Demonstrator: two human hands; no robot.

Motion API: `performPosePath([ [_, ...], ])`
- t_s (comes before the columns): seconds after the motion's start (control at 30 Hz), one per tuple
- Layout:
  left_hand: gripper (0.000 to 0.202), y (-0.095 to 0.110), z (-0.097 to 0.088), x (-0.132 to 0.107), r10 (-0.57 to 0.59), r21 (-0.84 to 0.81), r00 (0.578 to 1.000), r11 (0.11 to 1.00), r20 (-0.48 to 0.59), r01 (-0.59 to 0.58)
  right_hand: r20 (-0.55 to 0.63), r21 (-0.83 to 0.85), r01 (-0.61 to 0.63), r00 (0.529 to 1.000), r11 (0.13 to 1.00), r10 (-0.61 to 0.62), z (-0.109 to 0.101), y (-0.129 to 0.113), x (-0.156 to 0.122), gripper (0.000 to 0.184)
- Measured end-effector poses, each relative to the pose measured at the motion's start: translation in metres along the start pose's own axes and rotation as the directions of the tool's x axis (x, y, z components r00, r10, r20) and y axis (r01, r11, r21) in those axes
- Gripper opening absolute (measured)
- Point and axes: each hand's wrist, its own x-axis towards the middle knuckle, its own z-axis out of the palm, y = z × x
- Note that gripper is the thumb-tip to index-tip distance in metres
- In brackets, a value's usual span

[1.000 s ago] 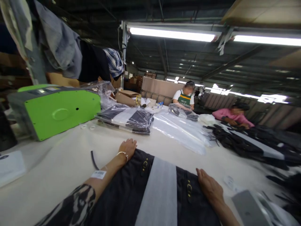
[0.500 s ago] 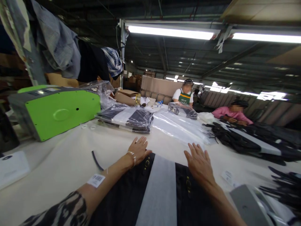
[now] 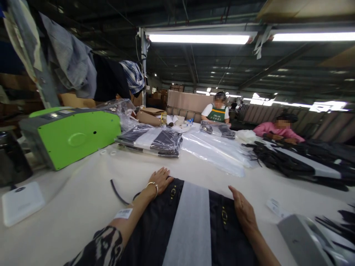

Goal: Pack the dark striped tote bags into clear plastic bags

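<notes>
Both hands have shifted since half a second ago: the right hand (image 3: 245,210), then reaching out past the cloth, is now drawn back and turned on its side at the cloth's right edge, while the left hand (image 3: 159,181) has settled slightly at the top left corner. Left fingers are straight and spread a little, palm down, gripping nothing that shows. Some right fingers are hidden, so I cannot tell whether they hold the edge.

Between the hands, the black cloth (image 3: 149,225) lies flat on the pale table (image 3: 83,192), nearest the wearer. Its near end runs out of view. A grey strip (image 3: 191,221) goes down its middle, with one gold buckle (image 3: 173,192) to the left and another to the right.

The step in hand looks like smoothing and squaring the cloth; the next move seems to call for even, light pressure that keeps both sides level and the strip straight.

Beyond, a clear bag (image 3: 149,140) holds folded dark cloth with a pale band. Just right of it, clear plastic (image 3: 213,151) lies flat. Farther back, a second bag (image 3: 222,130) with dark contents sits before a co-worker (image 3: 217,112). Left of the first bag stands a green machine (image 3: 80,136).
</notes>
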Motion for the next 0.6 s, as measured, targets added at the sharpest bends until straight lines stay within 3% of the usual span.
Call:
performPosePath([
  [0.1,0.058,-0.001,0.002,0.000,-0.002,0.015,1.000,1.000,-0.017,0.002,-0.079,0.031,0.005,0.997,1.000,-0.002,0.003,0.001,-0.001,0.054],
  [0.23,0.062,-0.002,0.005,0.000,-0.037,0.063,0.997,0.997,-0.067,0.041,0.091,-0.184,0.154,0.986,0.971,-0.139,0.004,-0.008,-0.003,0.051],
  [0.43,0.056,-0.010,0.012,0.009,0.003,0.089,0.994,0.996,-0.106,0.006,0.201,-0.446,0.186,0.974,0.876,-0.105,-0.014,-0.027,-0.009,0.047],
  [0.6,0.050,-0.014,0.011,0.018,0.100,0.103,0.991,0.991,-0.085,-0.091,0.288,-0.340,0.177,0.955,0.924,-0.078,-0.016,-0.020,0.002,0.050],
])
